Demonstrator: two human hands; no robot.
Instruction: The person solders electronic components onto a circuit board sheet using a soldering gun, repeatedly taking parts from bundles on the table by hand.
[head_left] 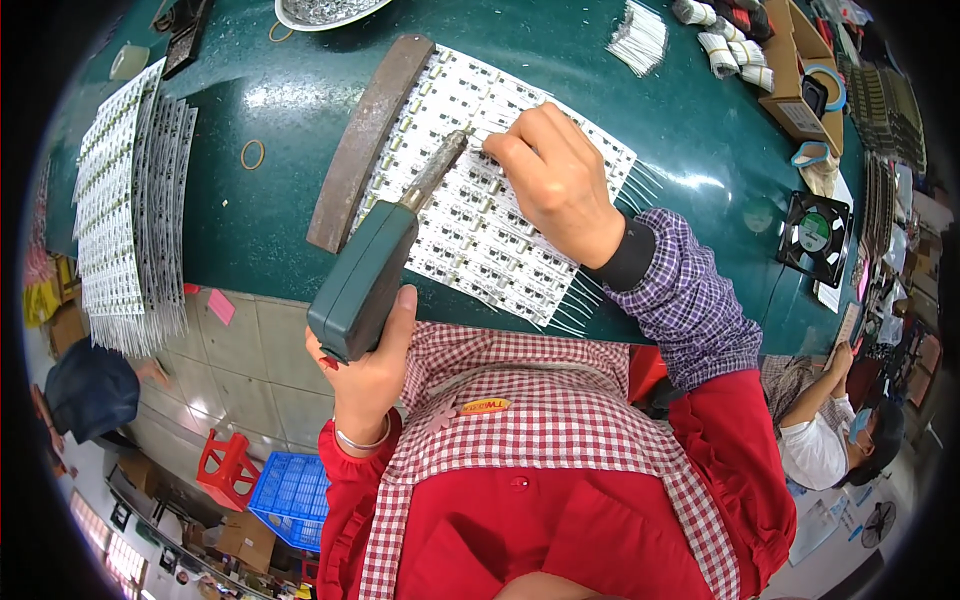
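Left hand (365,365) wraps around green soldering iron (375,260), tip resting on white circuit board panel (490,215) on green table (270,230). Right hand (555,180) pinches a thin wire at the tip, fingers pressed on the panel. Metal bar (365,140) lies along the panel's left edge. Stacked board strips (130,210) well apart, left.

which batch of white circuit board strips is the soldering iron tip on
The panel of strips at the table's middle, beside the long metal bar. The soldering iron in the left hand touches it; the stack far left lies untouched.
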